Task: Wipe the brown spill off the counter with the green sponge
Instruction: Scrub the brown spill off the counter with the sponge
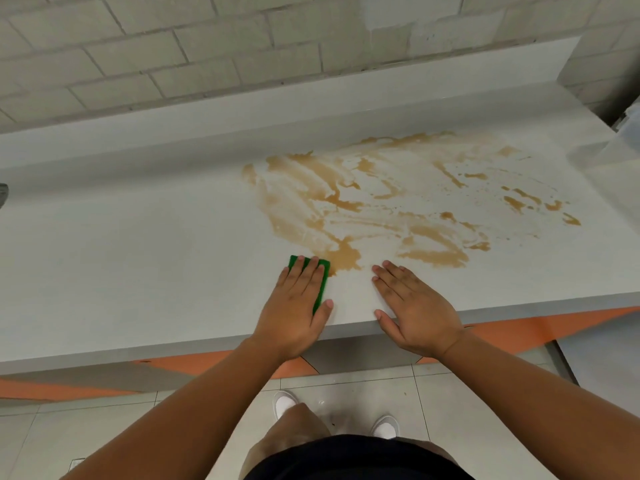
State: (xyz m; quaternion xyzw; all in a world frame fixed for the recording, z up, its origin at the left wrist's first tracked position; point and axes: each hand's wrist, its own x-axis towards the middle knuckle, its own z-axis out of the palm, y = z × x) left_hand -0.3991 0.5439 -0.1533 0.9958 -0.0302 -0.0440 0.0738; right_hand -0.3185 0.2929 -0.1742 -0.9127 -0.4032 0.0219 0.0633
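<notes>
One smooth pale counter [138,237] runs left to right below a wall of rough grey bricks [173,46]. One thin brown spill [363,202] streaks and blotches its right half, smeared in long strokes with small drops farther right. Two bare hands rest near the front edge. The right hand [412,306] lies flat, fingers together, on bare counter. The left hand [294,306] presses flat on one rectangular green sponge [323,275], its far right corner touching the spill's near pool.
</notes>
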